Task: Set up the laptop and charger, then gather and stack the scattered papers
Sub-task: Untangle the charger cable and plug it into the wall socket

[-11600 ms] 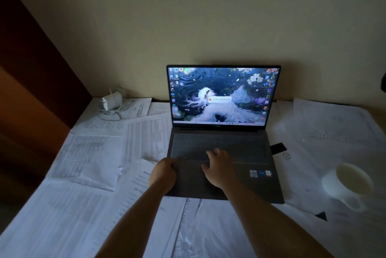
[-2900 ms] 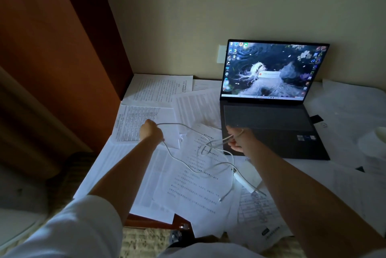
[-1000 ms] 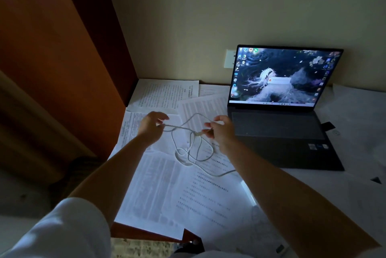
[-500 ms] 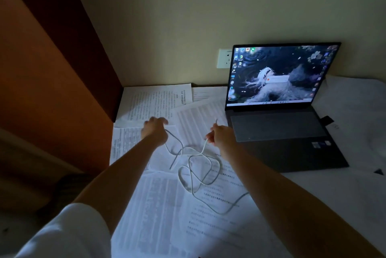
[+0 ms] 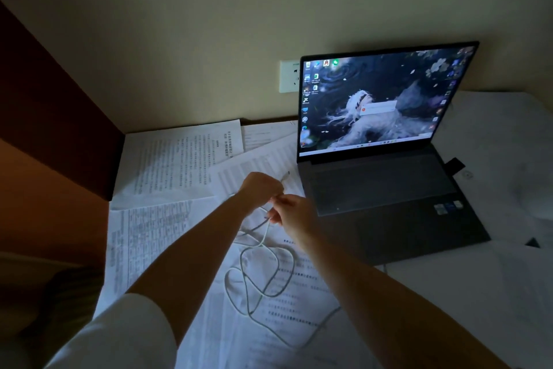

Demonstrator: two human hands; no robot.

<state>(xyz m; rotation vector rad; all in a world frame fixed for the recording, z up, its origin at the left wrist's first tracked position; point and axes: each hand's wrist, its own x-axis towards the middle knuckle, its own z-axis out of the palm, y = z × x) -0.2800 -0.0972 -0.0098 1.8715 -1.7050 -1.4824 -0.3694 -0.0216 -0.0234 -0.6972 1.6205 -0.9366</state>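
Observation:
An open grey laptop (image 5: pixel 389 204) with a lit screen stands at the right on the desk. A white charger cable (image 5: pixel 260 276) lies in loose loops on printed papers (image 5: pixel 167 165) in front of me. My left hand (image 5: pixel 261 187) grips the cable near its plug end, and the plug tip (image 5: pixel 285 176) sticks out toward the laptop's left side. My right hand (image 5: pixel 291 216) pinches the cable just below, close to the left hand. The charger brick is not in sight.
A white wall socket (image 5: pixel 288 77) sits on the wall just left of the laptop screen. A dark wooden panel (image 5: pixel 54 117) bounds the desk on the left. More sheets (image 5: pixel 502 135) cover the desk to the right of the laptop.
My hands have come together: the left moved right toward the laptop with the plug end, and the right now pinches the cable beside it. The cable loops lie lower on the papers.

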